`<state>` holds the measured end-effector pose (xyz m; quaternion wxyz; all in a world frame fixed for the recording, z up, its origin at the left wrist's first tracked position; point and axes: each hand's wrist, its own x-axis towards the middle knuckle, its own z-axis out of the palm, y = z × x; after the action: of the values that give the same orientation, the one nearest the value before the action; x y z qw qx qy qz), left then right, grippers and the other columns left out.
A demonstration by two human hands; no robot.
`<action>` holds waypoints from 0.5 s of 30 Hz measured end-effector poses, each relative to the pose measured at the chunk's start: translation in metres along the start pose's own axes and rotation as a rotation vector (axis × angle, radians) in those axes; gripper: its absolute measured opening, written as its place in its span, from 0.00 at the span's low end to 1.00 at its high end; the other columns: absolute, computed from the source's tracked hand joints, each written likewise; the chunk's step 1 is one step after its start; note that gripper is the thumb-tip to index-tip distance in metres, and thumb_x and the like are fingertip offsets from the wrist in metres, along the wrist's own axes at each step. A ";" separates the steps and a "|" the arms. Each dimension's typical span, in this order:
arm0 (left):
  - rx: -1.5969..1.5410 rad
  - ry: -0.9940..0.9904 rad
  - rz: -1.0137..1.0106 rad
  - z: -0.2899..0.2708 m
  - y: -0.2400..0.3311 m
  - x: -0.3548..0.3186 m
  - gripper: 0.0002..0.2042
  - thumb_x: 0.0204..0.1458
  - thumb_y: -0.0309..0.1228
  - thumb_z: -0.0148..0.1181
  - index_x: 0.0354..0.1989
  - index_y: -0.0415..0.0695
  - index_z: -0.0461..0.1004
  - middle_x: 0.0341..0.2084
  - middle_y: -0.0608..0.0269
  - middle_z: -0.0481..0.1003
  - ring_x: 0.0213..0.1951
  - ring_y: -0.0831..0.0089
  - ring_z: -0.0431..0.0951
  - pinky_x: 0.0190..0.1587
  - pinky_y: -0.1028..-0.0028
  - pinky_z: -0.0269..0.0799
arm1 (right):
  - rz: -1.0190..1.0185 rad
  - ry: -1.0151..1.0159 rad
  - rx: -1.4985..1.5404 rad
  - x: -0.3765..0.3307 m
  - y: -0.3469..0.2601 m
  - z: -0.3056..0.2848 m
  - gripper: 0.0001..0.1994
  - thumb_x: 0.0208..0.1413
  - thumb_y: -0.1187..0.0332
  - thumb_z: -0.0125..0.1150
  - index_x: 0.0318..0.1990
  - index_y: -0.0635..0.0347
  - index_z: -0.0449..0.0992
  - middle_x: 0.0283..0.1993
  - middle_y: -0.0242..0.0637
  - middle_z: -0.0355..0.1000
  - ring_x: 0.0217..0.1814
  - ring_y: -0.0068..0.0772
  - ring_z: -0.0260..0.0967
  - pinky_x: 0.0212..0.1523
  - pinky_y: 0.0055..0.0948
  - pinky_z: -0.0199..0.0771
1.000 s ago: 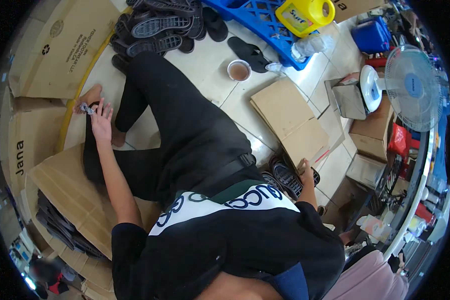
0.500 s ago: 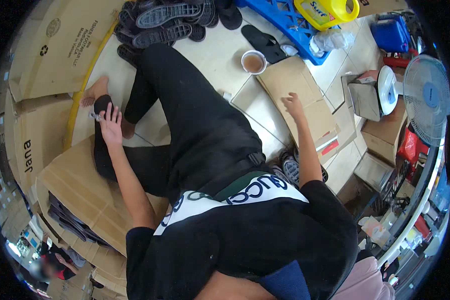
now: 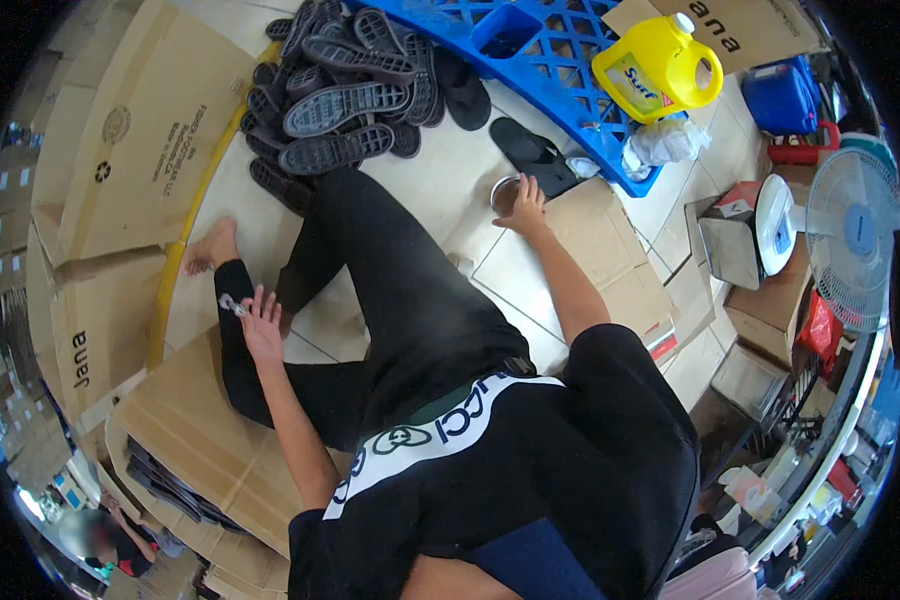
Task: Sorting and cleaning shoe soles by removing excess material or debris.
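Pale tiled floor [image 3: 450, 185] across the centre of the frame. Nearest, left of centre: left hand [image 3: 263, 332], fingers spread, small silvery item [image 3: 232, 304] at the fingertips; cannot tell whether pinched or merely touching. If loosely held, liable to drop onto the black trouser leg [image 3: 238, 360] behind it. Farther off, upper centre: right hand [image 3: 525, 208] curved at the right side of a round cup [image 3: 503, 195], brown inside; cannot tell whether closed on it. Main risk, as judged: a spill, from a one-sided push or off-centre lift. Near the cup, cardboard sheet [image 3: 590, 240] and black flip-flop [image 3: 515, 140]; likely wetting of both if tipped rightward. Beyond, toward the top: blue pallet [image 3: 555, 110], yellow jug [image 3: 655, 75]; possible knuckle knock on the pallet edge from overreaching.
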<state>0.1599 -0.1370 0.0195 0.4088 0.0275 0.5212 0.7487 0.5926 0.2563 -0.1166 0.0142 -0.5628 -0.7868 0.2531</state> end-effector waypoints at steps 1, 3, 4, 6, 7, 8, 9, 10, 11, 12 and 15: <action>0.017 0.035 -0.012 -0.001 -0.001 -0.002 0.14 0.57 0.46 0.51 0.46 0.55 0.65 0.61 0.57 0.61 0.57 0.59 0.65 0.58 0.61 0.60 | 0.056 -0.076 -0.053 0.002 -0.005 0.002 0.66 0.21 0.54 0.80 0.68 0.56 0.36 0.70 0.55 0.34 0.69 0.69 0.35 0.62 0.62 0.50; 0.034 0.041 -0.029 -0.006 -0.003 0.000 0.14 0.57 0.46 0.51 0.46 0.55 0.66 0.60 0.58 0.62 0.57 0.59 0.65 0.58 0.61 0.60 | 0.063 -0.056 -0.050 0.006 -0.006 0.002 0.67 0.21 0.53 0.80 0.68 0.53 0.35 0.71 0.53 0.33 0.70 0.70 0.32 0.62 0.63 0.49; 0.038 0.059 -0.024 -0.007 -0.002 -0.004 0.14 0.57 0.46 0.50 0.46 0.55 0.65 0.60 0.58 0.62 0.57 0.59 0.65 0.58 0.61 0.60 | 0.083 -0.041 0.003 0.004 -0.009 -0.002 0.67 0.21 0.53 0.80 0.68 0.53 0.35 0.71 0.52 0.32 0.70 0.70 0.33 0.62 0.64 0.48; 0.036 0.088 -0.006 -0.009 0.001 -0.007 0.13 0.58 0.45 0.49 0.46 0.54 0.65 0.59 0.57 0.63 0.56 0.59 0.66 0.57 0.61 0.61 | 0.107 -0.034 0.058 -0.002 -0.008 -0.005 0.67 0.21 0.53 0.80 0.68 0.53 0.36 0.71 0.52 0.31 0.70 0.70 0.33 0.62 0.65 0.48; 0.039 0.091 -0.011 -0.003 0.003 -0.007 0.13 0.58 0.45 0.49 0.46 0.54 0.65 0.59 0.57 0.63 0.56 0.59 0.66 0.57 0.61 0.61 | 0.113 0.066 0.071 -0.006 0.005 -0.009 0.64 0.22 0.50 0.79 0.67 0.57 0.39 0.70 0.52 0.35 0.71 0.65 0.34 0.64 0.60 0.45; 0.029 0.104 -0.020 0.003 0.006 -0.007 0.13 0.58 0.44 0.50 0.47 0.52 0.65 0.59 0.56 0.63 0.56 0.59 0.66 0.57 0.61 0.62 | 0.108 0.160 0.088 -0.008 0.018 -0.011 0.63 0.24 0.48 0.78 0.66 0.61 0.42 0.70 0.52 0.39 0.71 0.60 0.35 0.67 0.55 0.43; 0.020 0.121 -0.022 0.009 0.006 -0.007 0.13 0.58 0.42 0.50 0.47 0.51 0.64 0.58 0.55 0.64 0.55 0.59 0.67 0.56 0.61 0.63 | 0.096 0.253 0.109 -0.008 0.030 -0.014 0.61 0.25 0.46 0.77 0.66 0.66 0.45 0.69 0.53 0.43 0.72 0.55 0.37 0.69 0.50 0.41; 0.023 0.116 -0.030 0.011 0.005 -0.007 0.13 0.58 0.40 0.50 0.47 0.49 0.65 0.58 0.54 0.64 0.53 0.59 0.69 0.55 0.62 0.65 | 0.239 0.207 0.102 -0.016 0.035 -0.024 0.56 0.31 0.44 0.74 0.64 0.69 0.50 0.67 0.54 0.48 0.72 0.51 0.39 0.70 0.43 0.39; 0.048 0.097 -0.043 0.028 -0.002 0.003 0.12 0.58 0.40 0.50 0.45 0.48 0.66 0.57 0.53 0.65 0.51 0.59 0.70 0.52 0.63 0.67 | 0.178 0.356 0.088 -0.033 0.087 -0.022 0.52 0.36 0.47 0.73 0.63 0.70 0.51 0.65 0.56 0.51 0.69 0.53 0.45 0.67 0.45 0.45; 0.079 0.104 -0.014 0.028 -0.001 0.001 0.12 0.57 0.40 0.51 0.44 0.48 0.66 0.57 0.53 0.65 0.50 0.60 0.71 0.52 0.64 0.67 | 0.093 0.429 0.044 -0.048 0.093 -0.032 0.47 0.40 0.51 0.72 0.61 0.72 0.53 0.63 0.59 0.53 0.66 0.55 0.50 0.65 0.46 0.50; 0.081 0.070 0.032 0.040 0.002 -0.002 0.12 0.57 0.42 0.51 0.43 0.49 0.66 0.56 0.53 0.66 0.49 0.61 0.71 0.51 0.65 0.66 | 0.282 0.280 0.197 -0.086 0.115 -0.071 0.39 0.43 0.59 0.71 0.57 0.74 0.57 0.60 0.61 0.57 0.62 0.57 0.56 0.61 0.41 0.58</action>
<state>0.1786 -0.1082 0.0394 0.3766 0.0261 0.5644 0.7341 0.7470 0.2338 -0.0797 0.1427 -0.6929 -0.6620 0.2475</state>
